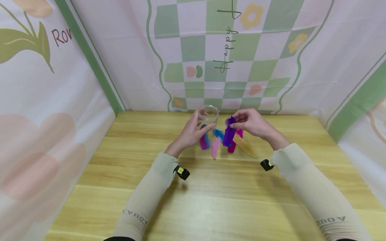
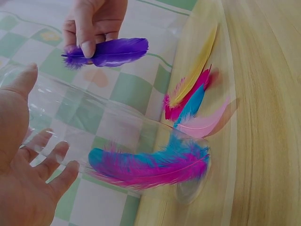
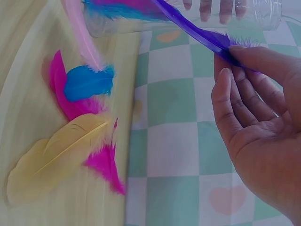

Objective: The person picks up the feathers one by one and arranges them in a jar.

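Note:
My left hand (image 1: 187,132) is wrapped around a clear jar (image 2: 108,108) that stands upright on the wooden table. Inside it leans a blue and magenta feather (image 2: 150,165). To the right of the jar, my right hand (image 1: 254,124) pinches a purple feather (image 1: 230,135) by its quill end, between thumb and fingers. The purple feather hangs down over loose ones on the table: a pale pink feather (image 1: 215,148), a blue feather (image 3: 89,83), a yellow feather (image 3: 56,160) and magenta feathers (image 3: 107,165).
The wooden table (image 1: 211,201) reaches back to an upright cloth (image 1: 193,47) with a green and white check. More printed cloth (image 1: 45,110) stands along the left side, and another cloth (image 1: 359,134) along the right. Each wrist carries a small black camera (image 1: 182,172).

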Action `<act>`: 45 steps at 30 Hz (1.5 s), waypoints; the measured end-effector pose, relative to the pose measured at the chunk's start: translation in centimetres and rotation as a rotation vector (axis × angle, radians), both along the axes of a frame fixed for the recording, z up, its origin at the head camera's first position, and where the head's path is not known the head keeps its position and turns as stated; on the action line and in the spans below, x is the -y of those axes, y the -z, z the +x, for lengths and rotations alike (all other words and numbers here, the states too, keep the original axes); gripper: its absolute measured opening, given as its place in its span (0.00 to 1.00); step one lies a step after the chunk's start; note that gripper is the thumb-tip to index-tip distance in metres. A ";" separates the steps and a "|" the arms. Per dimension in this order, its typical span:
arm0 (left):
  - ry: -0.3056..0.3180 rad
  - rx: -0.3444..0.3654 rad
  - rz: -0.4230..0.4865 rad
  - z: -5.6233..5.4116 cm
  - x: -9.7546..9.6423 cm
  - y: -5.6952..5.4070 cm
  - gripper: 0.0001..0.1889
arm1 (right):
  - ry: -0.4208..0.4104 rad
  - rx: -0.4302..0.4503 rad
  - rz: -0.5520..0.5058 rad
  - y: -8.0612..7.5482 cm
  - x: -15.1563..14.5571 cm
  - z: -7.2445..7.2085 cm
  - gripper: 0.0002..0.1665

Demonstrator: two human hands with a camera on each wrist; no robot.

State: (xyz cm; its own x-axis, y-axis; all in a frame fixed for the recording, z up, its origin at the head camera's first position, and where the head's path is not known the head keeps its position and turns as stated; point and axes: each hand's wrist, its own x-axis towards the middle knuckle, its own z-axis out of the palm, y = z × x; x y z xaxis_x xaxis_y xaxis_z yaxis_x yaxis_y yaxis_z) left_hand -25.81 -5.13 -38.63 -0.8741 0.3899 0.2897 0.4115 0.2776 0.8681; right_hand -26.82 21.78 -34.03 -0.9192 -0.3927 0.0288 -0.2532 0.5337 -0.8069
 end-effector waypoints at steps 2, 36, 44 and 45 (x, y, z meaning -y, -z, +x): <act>-0.004 -0.002 -0.003 0.0 0.0 0.0 0.37 | 0.003 0.002 -0.003 -0.1 0.1 0.0 0.16; -0.007 -0.002 0.007 0.0 0.0 0.0 0.37 | 0.058 -0.035 -0.031 -3.1 1.6 -0.3 0.15; -0.004 -0.005 0.006 0.1 0.0 -0.1 0.38 | 0.035 -0.049 -0.060 -3.8 1.6 -0.5 0.13; -0.004 -0.005 0.004 0.1 0.0 -0.1 0.38 | 0.035 -0.053 -0.060 -3.8 1.7 -0.5 0.13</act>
State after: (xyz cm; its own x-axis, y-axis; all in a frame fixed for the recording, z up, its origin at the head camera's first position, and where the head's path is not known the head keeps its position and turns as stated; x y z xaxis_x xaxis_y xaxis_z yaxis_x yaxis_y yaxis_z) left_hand -25.74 -5.09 -38.58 -0.8742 0.3852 0.2957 0.4147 0.2754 0.8673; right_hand -27.33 20.12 -30.20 -0.9288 -0.3567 0.1004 -0.2787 0.4938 -0.8237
